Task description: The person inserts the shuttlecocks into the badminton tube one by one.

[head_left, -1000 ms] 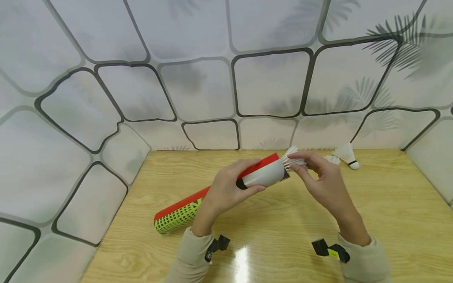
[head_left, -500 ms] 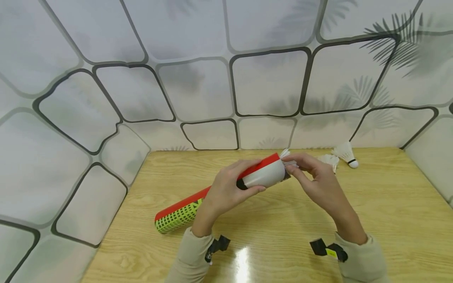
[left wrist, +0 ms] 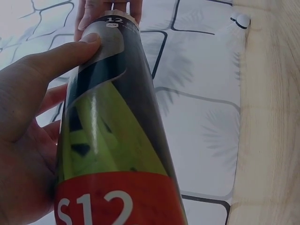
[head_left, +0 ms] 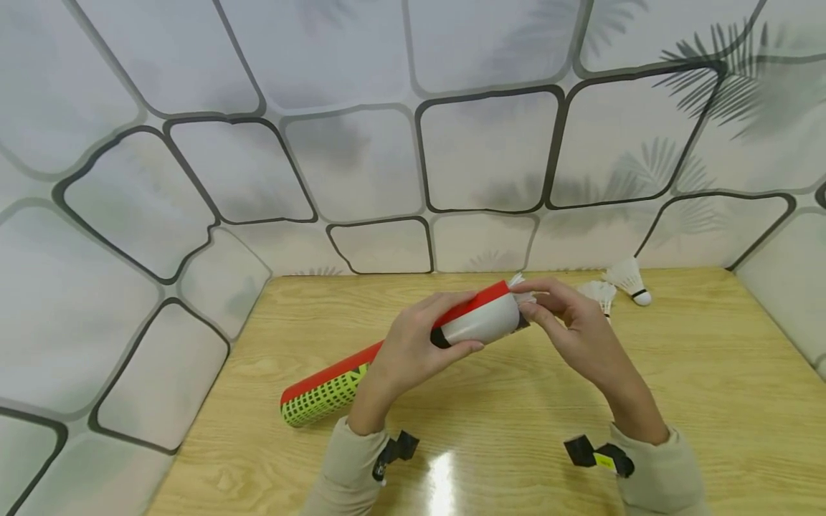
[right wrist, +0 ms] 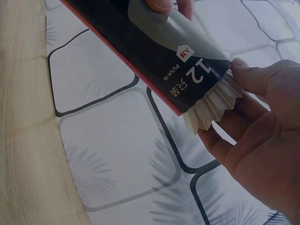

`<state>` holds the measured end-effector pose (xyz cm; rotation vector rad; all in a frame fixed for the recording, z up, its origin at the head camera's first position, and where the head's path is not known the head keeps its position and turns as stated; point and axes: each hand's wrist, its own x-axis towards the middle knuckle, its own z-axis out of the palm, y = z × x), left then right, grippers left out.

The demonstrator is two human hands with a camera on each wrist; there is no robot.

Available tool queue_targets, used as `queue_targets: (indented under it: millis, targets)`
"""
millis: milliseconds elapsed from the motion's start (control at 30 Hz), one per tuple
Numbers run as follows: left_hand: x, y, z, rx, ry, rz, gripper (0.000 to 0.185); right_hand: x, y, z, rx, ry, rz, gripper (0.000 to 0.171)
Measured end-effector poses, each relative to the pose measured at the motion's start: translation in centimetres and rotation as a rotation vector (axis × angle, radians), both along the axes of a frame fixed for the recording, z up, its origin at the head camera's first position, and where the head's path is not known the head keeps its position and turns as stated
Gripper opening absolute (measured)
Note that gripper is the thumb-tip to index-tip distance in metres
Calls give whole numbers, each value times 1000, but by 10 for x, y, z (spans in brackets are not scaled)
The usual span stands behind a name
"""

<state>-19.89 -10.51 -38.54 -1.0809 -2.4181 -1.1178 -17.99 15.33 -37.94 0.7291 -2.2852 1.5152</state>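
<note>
My left hand grips a shuttlecock tube near its upper right end, thumb on one side and fingers over the other. The tube is red, grey and black, with a green dotted part at its lower left end. From its mouth stick the white feather tips of a shuttlecock; the cork end is hidden inside. My right hand pinches those feathers between thumb and fingers, right at the tube's rim. In the left wrist view, the tube slants away toward the right hand's fingers.
Two more shuttlecocks lie at the back right: one with a black-banded white cork, and one partly behind my right hand. The wooden table meets a patterned wall covering at its back and sides.
My right hand has moved left toward the tube, and the shuttlecock has slid deeper into it, leaving only feather tips outside. The left hand and tube have hardly moved.
</note>
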Motion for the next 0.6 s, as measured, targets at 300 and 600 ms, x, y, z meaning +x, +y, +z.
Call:
queue_targets:
  millis: [300,600]
  targets:
    - [2,0,2,5,5,-3,61,-3,1,-1,-42,-31,148,34]
    - [3,0,2,-11,-8,0,60,-6,0,-3,-51,-66,234,37]
